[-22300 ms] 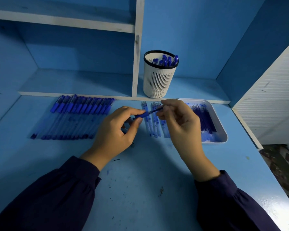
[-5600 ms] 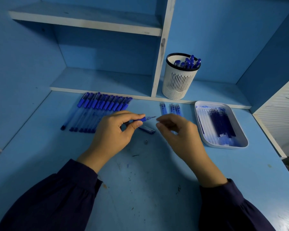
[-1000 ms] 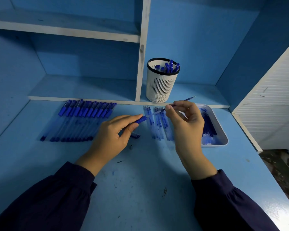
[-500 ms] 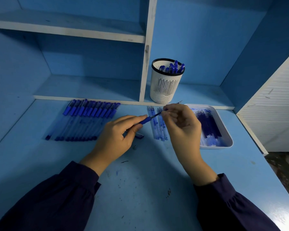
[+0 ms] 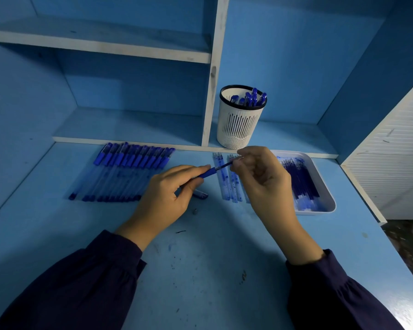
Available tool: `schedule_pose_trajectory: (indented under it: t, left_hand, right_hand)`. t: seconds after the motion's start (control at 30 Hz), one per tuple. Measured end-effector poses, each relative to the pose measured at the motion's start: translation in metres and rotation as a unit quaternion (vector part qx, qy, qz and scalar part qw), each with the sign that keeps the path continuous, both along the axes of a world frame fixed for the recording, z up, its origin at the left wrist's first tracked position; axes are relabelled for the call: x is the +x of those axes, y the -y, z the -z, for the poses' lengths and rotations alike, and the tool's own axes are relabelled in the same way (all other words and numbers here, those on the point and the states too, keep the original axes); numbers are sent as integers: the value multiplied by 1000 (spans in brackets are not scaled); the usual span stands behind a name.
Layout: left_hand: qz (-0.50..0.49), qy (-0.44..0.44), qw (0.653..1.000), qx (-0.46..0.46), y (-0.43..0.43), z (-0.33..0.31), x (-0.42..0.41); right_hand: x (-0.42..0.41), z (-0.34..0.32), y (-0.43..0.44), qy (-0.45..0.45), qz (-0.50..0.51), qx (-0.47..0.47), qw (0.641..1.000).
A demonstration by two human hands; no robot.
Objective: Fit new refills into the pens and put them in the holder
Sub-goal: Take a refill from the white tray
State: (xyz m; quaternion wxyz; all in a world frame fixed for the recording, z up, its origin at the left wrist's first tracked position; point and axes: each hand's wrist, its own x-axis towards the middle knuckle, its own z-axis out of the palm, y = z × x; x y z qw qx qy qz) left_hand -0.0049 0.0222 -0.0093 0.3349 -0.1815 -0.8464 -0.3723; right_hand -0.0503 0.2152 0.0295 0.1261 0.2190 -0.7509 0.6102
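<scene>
One blue desk (image 5: 200, 270) fills the lower frame, with blue shelves (image 5: 105, 44) above it across the top. We note both hands at centre, near each other but not touching.

- Left hand (image 5: 165, 201): fingers and thumb curled round a pen (image 5: 209, 172), whose blue grip points up and to the right.
- Right hand (image 5: 265, 182): thumb and fingertips pinch a thin refill (image 5: 227, 164) that runs from the pen's open end up to the fingers. We cannot tell how deep it sits in the barrel.
- Pen row (image 5: 124, 172): left of centre, flat on the desk, side by side, caps toward the shelves.
- Tray (image 5: 329, 201): white, at centre right on the desk, just right of the right hand. It holds a pile of dark blue refills (image 5: 298, 179).
- Holder (image 5: 240, 122): white with a black rim, upright on the lowest shelf above the hands, with several pens (image 5: 250, 98) standing in it.
- Loose refills (image 5: 229, 184): pale, on the desk between the hands, partly under the right hand.
- Cap (image 5: 200, 194): on the desk, just below the left fingers.
- Small metal piece (image 5: 194, 211): on the desk, just below the cap.
</scene>
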Motion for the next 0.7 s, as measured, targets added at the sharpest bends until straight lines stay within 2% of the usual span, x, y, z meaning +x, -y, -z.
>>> schedule_pose_trajectory:
  t: [0.2, 0.27, 0.37, 0.43, 0.47, 0.53, 0.6, 0.7]
  left_hand:
    - [5, -8, 1000, -18, 1, 0, 2]
    - [4, -10, 1000, -14, 2, 0, 3]
    - [-3, -5, 1000, 2, 6, -2, 6]
    - [-8, 0, 1000, 12, 10, -3, 7]
    - [-12, 1, 1000, 15, 12, -3, 7]
    - [-20, 0, 1000, 20, 14, -3, 7]
    - [-24, -3, 999, 21, 15, -4, 9]
    - [-24, 0, 999, 27, 14, -4, 10]
  right_hand:
    - [-1, 4, 2, -69, -15, 116, 991]
    - [2, 1, 2, 3, -40, 70, 997]
    - [7, -7, 3, 148, -66, -80, 984]
    - [7, -4, 4, 196, -68, -92, 974]
    - [8, -1, 4, 205, -74, -64, 974]
    - [12, 7, 6, 182, -93, 55, 977]
    - [19, 14, 9, 113, -111, 181, 971]
    - [30, 21, 18, 13, -122, 257, 959]
